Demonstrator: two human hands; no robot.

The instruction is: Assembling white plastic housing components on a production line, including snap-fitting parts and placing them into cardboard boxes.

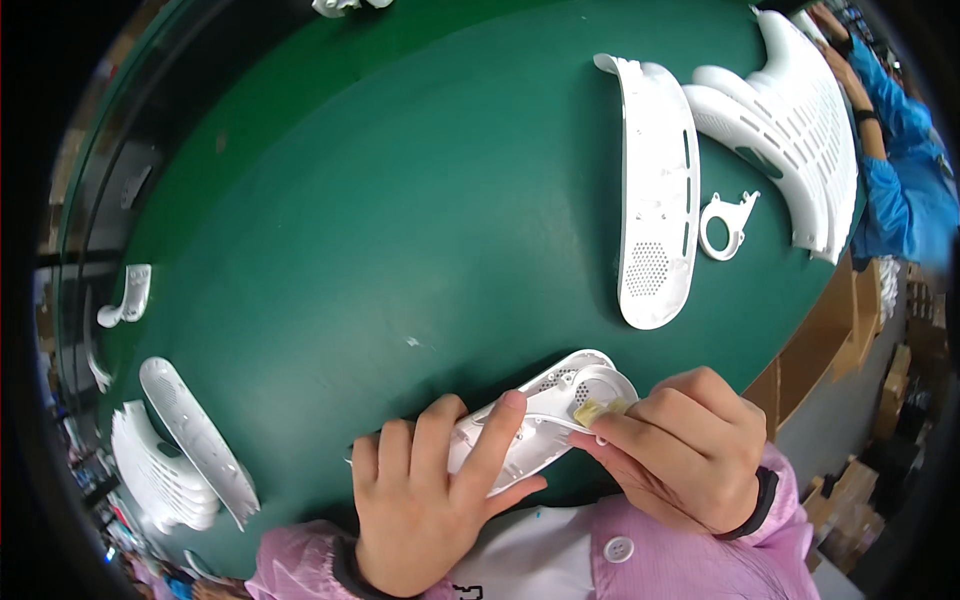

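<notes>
Close to my body on the green table lies a long white plastic shell (537, 449), open side up, with rounded ends and a patch of small holes. A white ring-shaped bracket (597, 383) sits in its right end. My left hand (425, 490) grips the shell's left part, thumb along the near edge and index finger across the inside. My right hand (690, 450) is closed at the right end, its fingertips pinching a small yellowish piece (592, 411) over the bracket. What kind of piece it is I cannot make out; my fingers partly hide it.
Another white shell (657, 200) lies farther off, beside a loose ring bracket (728, 226). White shells are stacked at the far right (800, 130) and the left (160, 470). A co-worker in blue sleeves (900, 180) reaches in beyond the right stack. A cardboard box (815, 350) stands off the table's right edge.
</notes>
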